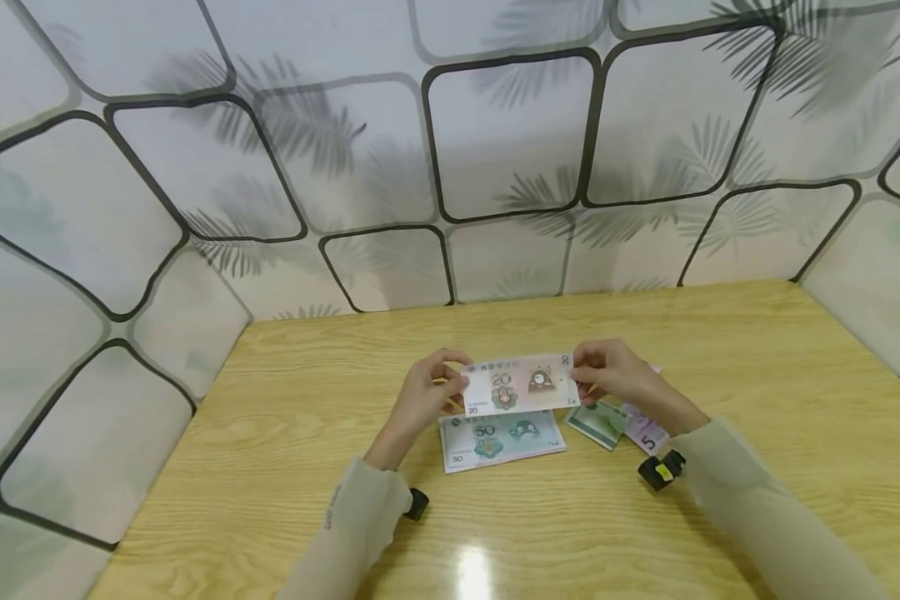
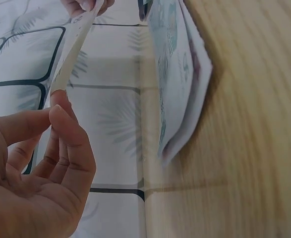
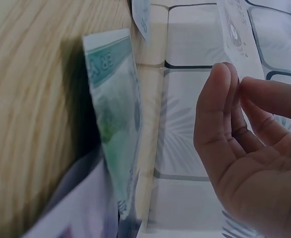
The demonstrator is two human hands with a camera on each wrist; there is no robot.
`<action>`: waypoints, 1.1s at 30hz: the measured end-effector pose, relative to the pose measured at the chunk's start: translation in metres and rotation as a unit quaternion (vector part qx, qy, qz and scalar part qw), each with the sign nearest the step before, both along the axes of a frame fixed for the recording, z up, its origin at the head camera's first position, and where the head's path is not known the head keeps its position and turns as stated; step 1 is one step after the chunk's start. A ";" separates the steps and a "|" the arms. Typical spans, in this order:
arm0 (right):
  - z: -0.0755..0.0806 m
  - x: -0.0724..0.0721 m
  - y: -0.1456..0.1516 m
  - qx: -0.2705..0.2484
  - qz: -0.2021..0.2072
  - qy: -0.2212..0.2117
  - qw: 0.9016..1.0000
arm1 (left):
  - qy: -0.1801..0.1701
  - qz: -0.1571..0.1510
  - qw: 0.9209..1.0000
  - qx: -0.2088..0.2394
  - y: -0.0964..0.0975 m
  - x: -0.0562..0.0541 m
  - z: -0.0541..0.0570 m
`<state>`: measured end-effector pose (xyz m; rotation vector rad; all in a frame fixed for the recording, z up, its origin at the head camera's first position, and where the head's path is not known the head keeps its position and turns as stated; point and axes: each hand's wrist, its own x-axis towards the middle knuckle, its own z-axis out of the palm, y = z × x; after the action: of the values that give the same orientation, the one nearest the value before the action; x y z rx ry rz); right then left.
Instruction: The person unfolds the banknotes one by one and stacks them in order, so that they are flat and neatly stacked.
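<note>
Paper note, pink-white and rectangular, runs lengthwise across mid-frame, left hand and right hand pinching opposite short ends.

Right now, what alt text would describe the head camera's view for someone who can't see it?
A person's left hand and right hand hold a 20 note by its ends over a wooden table. A 50 note, a green note and a purple note lie there.
</note>
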<state>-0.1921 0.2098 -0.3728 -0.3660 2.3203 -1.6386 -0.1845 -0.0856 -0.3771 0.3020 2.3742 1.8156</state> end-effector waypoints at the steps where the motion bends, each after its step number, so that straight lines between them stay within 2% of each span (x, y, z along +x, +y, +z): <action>1: 0.000 0.000 0.000 0.001 0.002 0.001 1.000 | 0.000 -0.001 1.000 -0.003 -0.001 0.001 0.000; 10: 0.001 0.002 -0.006 0.009 0.025 0.017 1.000 | 0.012 -0.024 0.999 -0.018 -0.010 0.005 -0.001; 18: -0.007 0.000 -0.007 0.001 0.051 0.007 0.999 | -0.004 -0.057 0.998 -0.035 -0.017 0.009 -0.003; 28: -0.007 0.000 -0.017 0.036 0.112 -0.004 0.993 | 0.004 -0.095 0.992 -0.078 -0.027 0.015 0.002; 33: -0.008 0.001 -0.021 0.048 0.123 -0.009 0.991 | 0.015 -0.110 0.990 -0.091 -0.031 0.018 -0.001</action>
<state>-0.1910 0.1892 -0.3813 -0.5863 2.2288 -1.4020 -0.1669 -0.1166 -0.3781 0.5483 2.3939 1.4982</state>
